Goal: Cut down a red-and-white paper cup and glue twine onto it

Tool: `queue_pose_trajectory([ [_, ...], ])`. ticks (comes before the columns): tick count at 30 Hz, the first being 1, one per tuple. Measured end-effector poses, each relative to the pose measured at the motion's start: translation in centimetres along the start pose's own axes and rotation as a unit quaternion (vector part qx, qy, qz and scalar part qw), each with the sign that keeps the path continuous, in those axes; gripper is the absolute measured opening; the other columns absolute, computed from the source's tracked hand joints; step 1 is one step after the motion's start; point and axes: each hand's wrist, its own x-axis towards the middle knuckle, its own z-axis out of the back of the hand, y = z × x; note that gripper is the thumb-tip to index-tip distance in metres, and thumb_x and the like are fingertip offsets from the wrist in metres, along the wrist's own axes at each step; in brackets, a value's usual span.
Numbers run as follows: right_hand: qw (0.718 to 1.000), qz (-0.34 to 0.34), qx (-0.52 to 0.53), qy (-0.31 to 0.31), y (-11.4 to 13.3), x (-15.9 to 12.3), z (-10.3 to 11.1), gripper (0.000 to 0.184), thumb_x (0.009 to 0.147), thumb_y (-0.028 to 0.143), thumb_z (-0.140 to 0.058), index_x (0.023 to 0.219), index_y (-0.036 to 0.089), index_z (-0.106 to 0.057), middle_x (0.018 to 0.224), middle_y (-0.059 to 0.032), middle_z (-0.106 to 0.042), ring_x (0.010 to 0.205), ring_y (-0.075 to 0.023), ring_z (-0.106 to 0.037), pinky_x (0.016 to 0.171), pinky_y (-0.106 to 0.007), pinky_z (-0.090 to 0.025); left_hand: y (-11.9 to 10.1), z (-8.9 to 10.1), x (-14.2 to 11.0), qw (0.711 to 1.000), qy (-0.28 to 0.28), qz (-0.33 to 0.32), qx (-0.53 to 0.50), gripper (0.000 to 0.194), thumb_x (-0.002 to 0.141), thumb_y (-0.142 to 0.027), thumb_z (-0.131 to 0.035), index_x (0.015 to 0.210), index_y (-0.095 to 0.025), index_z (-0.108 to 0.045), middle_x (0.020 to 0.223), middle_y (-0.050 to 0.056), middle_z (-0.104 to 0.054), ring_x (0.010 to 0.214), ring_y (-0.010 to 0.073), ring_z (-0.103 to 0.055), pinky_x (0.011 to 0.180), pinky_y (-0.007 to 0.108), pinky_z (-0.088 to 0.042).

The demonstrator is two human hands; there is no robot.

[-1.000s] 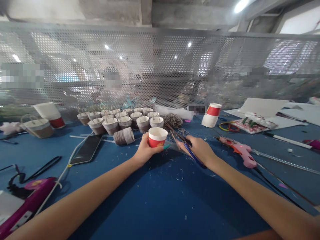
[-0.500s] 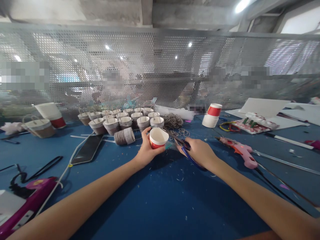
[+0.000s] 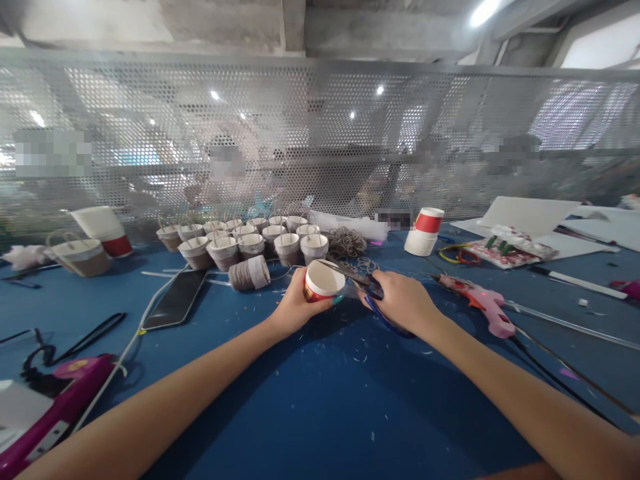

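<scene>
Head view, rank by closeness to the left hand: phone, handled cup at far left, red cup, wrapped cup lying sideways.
Nearest the left hand:
1. Red cup, in its grasp
2. Wrapped cup, just left
3. Phone, farther left
4. Handled cup, far left

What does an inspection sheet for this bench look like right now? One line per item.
Surface: blue tabletop, littered with small scraps.
Job's things: red-and-white paper cup held tilted; scissors with blades at its rim, contact unclear; group of wrapped cups standing behind.
Clutter: wrapped cup on its side, tangled cord, dark phone, pink glue gun.
Hands: left hand grips the paper cup; right hand holds the scissors.
Cables: white cable passes the phone; dark cable trails from the glue gun.
Surroundings: perforated screen behind; overhead lights on.
Spills: nothing seen.
</scene>
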Motion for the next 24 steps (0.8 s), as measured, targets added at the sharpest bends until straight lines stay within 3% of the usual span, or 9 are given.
queue_pose_trajectory([
  [6, 1.0, 0.006, 0.022, -0.01, -0.14, 0.04, 0.11, 0.041, 0.08, 0.056, -0.039, 0.083, 0.019, -0.057, 0.072, -0.0068, -0.061, 0.059, -0.0165, -0.053, 0.049, -0.027, -0.022, 0.0, 0.02, -0.09, 1.0, 0.009, -0.003, -0.014, 0.061, 0.061, -0.027, -0.076, 0.11, -0.018, -0.041, 0.106, 0.007, -0.054, 0.103, 0.0217, -0.053, 0.094, 0.039, -0.041],
  [15, 1.0, 0.007, -0.019, -0.003, -0.02, -0.05, 0.31, 0.042, 0.081, 0.055, -0.038, 0.091, 0.018, -0.056, 0.075, -0.008, -0.059, 0.064, -0.0185, -0.054, 0.051, -0.027, -0.024, 0.39, 0.15, -0.04, 1.0, 0.0, -0.013, 0.002, 0.064, 0.063, -0.028, -0.075, 0.114, -0.019, -0.038, 0.111, 0.008, -0.053, 0.105, 0.0216, -0.053, 0.094, 0.038, -0.042],
  [24, 1.0, -0.003, 0.001, -0.004, 0.01, -0.1, 0.67, 0.039, 0.081, 0.056, -0.039, 0.084, 0.021, -0.056, 0.072, -0.0051, -0.06, 0.062, -0.0171, -0.055, 0.049, -0.026, -0.023, -0.03, 0.09, -0.12, 1.0, 0.009, -0.012, -0.018, 0.062, 0.061, -0.029, -0.076, 0.11, -0.019, -0.04, 0.105, 0.006, -0.055, 0.105, 0.0219, -0.053, 0.094, 0.038, -0.043],
])
